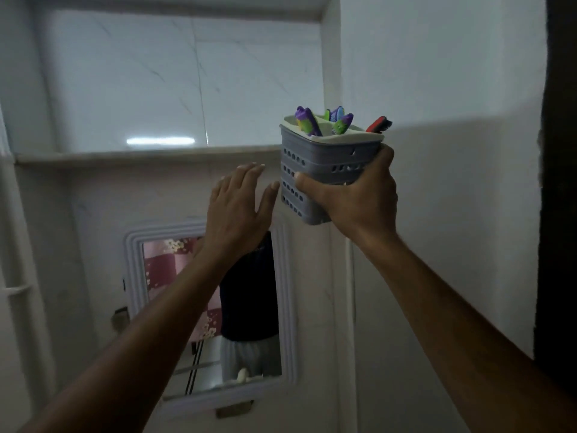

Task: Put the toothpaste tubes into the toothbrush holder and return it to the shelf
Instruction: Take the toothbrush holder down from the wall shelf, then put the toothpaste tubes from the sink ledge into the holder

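Observation:
My right hand grips a grey perforated toothbrush holder with a white inner rim, raised to the level of the stone shelf and just right of its end. Purple and green toothpaste tubes stick up out of its compartments, and a red toothbrush leans out at the right. My left hand is open beside the holder's left side, fingers spread, touching nothing that I can see. The holder's base is tilted slightly toward me.
A white-framed mirror hangs on the wall below the shelf, partly behind my left arm. A tiled recess sits above the shelf. A white wall corner rises right behind the holder; a dark edge runs down the far right.

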Demonstrator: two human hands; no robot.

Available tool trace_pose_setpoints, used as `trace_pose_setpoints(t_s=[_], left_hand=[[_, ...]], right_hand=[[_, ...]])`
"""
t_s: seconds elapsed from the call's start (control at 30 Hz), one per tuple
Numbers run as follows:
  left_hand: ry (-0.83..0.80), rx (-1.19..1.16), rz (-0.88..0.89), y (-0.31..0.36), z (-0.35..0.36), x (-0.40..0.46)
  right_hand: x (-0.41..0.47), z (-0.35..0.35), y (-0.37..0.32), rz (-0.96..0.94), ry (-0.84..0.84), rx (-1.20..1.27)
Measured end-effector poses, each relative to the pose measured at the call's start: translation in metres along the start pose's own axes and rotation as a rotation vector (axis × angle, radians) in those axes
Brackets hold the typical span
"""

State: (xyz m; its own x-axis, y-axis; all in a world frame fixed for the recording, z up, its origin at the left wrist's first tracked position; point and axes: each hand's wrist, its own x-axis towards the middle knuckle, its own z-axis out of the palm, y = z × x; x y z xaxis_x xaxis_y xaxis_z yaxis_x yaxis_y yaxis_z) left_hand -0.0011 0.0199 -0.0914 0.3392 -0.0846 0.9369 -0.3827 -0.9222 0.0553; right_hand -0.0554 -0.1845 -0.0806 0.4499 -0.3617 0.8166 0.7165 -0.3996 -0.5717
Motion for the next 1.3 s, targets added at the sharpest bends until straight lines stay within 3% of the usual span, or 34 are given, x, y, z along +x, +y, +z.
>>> trace_pose_setpoints(t_s=[0.37, 0.97, 1.3], left_hand=[[-0.176, -0.156, -0.141, 0.0, -0.009, -0.178], [-0.617, -0.152, -0.589, -0.048, 0.001, -0.504], [-0.768, -0.219, -0.774, -0.069, 0.02, -0.621]], right_hand=[[-0.153, -0.012, 0.072, 0.247, -0.207, -0.01], [-0.43, -0.024, 0.207, 0.611, -0.449, -0.126], [-0.54, -0.024, 0.25, 0.86, -0.512, -0.342]])
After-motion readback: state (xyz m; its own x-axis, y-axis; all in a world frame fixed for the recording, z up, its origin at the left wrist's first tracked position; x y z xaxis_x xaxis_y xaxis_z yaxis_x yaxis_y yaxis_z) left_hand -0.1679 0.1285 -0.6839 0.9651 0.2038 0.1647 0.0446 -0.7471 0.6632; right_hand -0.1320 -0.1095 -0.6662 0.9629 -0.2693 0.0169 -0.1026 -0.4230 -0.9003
